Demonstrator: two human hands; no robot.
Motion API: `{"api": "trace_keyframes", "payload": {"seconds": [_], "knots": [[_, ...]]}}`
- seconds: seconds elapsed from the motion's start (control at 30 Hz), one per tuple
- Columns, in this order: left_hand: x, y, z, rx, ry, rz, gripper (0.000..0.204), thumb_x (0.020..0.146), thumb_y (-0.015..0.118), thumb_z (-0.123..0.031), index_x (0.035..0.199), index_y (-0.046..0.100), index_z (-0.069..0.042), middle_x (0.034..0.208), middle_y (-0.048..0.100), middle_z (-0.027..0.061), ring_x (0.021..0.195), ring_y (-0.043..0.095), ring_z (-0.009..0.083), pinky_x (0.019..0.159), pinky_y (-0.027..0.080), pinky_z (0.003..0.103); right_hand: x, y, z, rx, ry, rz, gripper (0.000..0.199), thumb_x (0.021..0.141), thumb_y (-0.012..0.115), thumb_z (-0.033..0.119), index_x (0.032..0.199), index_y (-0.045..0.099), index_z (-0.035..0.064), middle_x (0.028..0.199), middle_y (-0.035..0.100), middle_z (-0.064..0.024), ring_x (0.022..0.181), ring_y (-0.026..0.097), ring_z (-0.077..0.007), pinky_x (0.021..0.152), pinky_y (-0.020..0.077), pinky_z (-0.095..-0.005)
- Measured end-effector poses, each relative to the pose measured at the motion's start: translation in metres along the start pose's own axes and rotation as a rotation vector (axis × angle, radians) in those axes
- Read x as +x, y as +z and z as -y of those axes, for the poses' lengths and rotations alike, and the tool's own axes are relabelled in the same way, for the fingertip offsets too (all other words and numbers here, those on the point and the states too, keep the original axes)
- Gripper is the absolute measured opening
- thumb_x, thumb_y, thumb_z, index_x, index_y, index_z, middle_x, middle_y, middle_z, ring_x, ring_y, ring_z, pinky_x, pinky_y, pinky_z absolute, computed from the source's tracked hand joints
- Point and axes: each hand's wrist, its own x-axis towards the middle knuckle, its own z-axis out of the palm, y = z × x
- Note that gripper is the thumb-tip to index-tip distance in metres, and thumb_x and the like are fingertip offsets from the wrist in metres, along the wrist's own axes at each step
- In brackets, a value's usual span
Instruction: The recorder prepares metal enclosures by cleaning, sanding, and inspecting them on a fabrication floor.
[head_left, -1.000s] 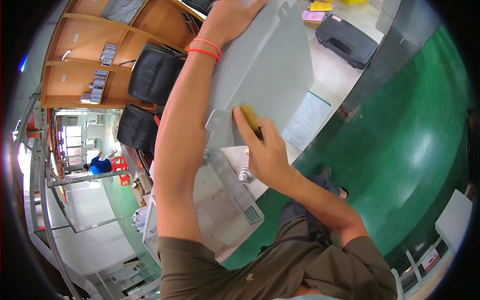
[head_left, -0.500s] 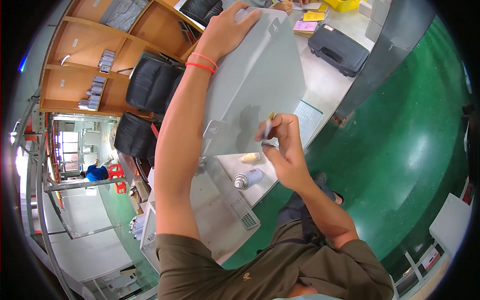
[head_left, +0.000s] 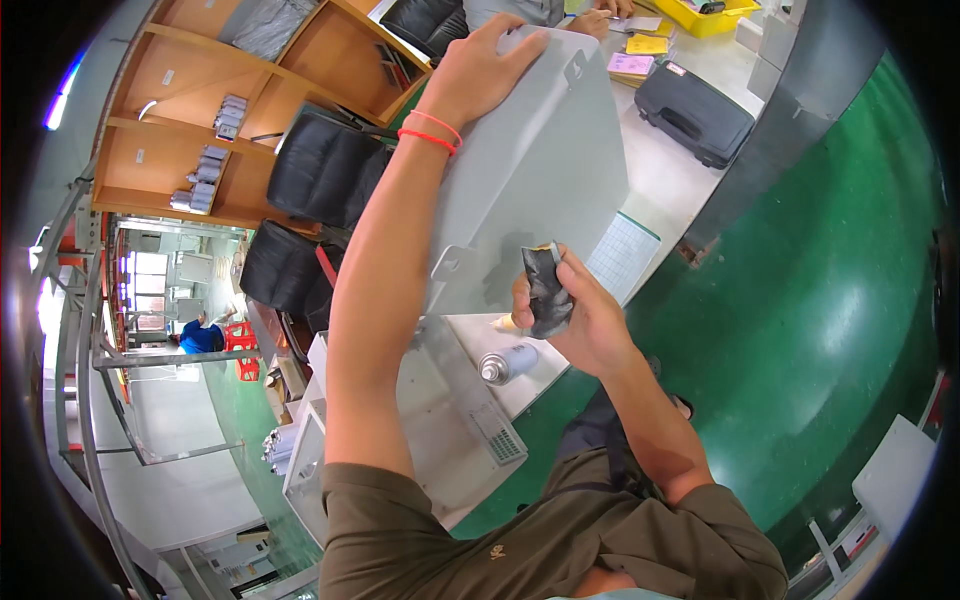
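Under the left grip [head_left: 480,75], a grey sheet-metal panel [head_left: 550,175] is slanting toward the wearer. That grip is clasping the panel's far upper edge, the thumb spreading along the face; how far the fingers are wrapping behind is hidden. The right grip [head_left: 597,322] is closing narrowly on a folded dark sheet [head_left: 548,292], probably sandpaper, whose wrinkled face is showing, with a yellowish edge at the top. The sheet is standing out in front of the panel's near end; it seems to be hovering apart from it. Left of the right grip, a slotted tab [head_left: 455,263] is jutting from the panel.

Below and left of the right grip, an aerosol can [head_left: 512,364] is resting on the pale tabletop [head_left: 655,190]. Just above the right grip, a gridded paper [head_left: 627,255] is lying. Well right of the left grip, a black hard case [head_left: 695,115] is lying.

For good handling, the left grip should be bracing the panel firmly, while the right should be keeping the folds flat, pressing evenly with its fingertips and staying clear of the tab's corners.
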Motion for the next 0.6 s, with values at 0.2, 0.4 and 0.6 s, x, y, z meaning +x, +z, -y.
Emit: {"api": "trace_keyframes", "payload": {"seconds": [0.2, 0.4, 0.6], "knots": [[0.002, -0.003, -0.003, -0.043, -0.024, 0.019, 0.063, 0.095, 0.059, -0.06, 0.136, 0.063, -0.013, 0.116, 0.073, 0.0267, 0.11, 0.071, 0.0419, 0.1, 0.053, 0.043, 0.014, 0.001, -0.028, -0.618, -0.343, -0.219, 0.02, 0.105, 0.06, 0.013, 0.122, 0.055, 0.0035, 0.106, 0.061, -0.0087, 0.086, 0.054, -0.0116, 0.076, 0.0445, -0.0261], [0.0, -0.002, -0.003, -0.015, -0.001, 0.004, 0.062, 0.097, 0.057, -0.06, 0.137, 0.063, -0.014, 0.112, 0.074, 0.0255, 0.105, 0.073, 0.0397, 0.098, 0.054, 0.043, 0.027, 0.003, -0.059, -0.835, -0.756, -0.423, 0.022, 0.09, 0.073, -0.004, 0.112, 0.073, -0.0008, 0.111, 0.056, -0.0062, 0.085, 0.054, -0.012, 0.069, 0.0437, -0.0269], [-0.001, -0.002, -0.002, 0.016, 0.007, 0.006, 0.06, 0.099, 0.056, -0.059, 0.137, 0.062, -0.013, 0.11, 0.075, 0.0231, 0.102, 0.074, 0.0371, 0.097, 0.055, 0.042, 0.048, 0.01, -0.074, -1.046, -1.086, -0.45, 0.036, 0.082, 0.079, -0.01, 0.116, 0.078, 0.0022, 0.11, 0.054, -0.0064, 0.084, 0.054, -0.0158, 0.066, 0.0429, -0.0286]]}}
